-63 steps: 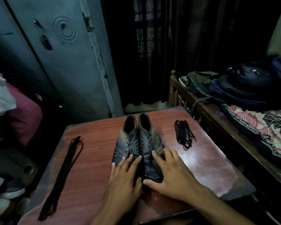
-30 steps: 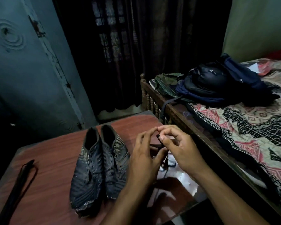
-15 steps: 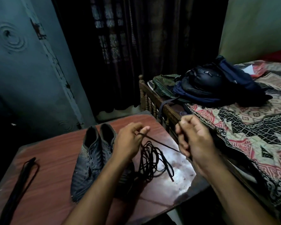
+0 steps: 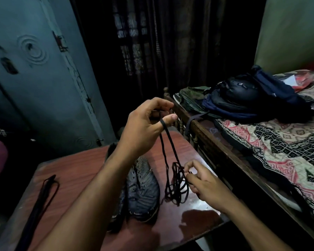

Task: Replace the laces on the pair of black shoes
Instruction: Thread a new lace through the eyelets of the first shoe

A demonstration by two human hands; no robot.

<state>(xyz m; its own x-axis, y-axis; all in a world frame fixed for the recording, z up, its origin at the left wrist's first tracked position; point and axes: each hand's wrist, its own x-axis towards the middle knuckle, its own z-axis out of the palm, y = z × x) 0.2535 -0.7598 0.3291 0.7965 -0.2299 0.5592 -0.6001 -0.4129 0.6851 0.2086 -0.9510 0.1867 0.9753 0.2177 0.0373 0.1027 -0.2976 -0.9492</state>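
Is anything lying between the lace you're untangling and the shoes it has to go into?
Nothing visible. The lace hangs from the left hand to a bundle beside the shoes, with only bare table between. The right hand picks at the bundle.

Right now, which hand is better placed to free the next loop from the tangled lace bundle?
Right, probably. The right hand already pinches at the tangled black lace bundle on the red-brown wooden table; the left hand is raised, lace hooked over its thumb, keeping the strands taut.
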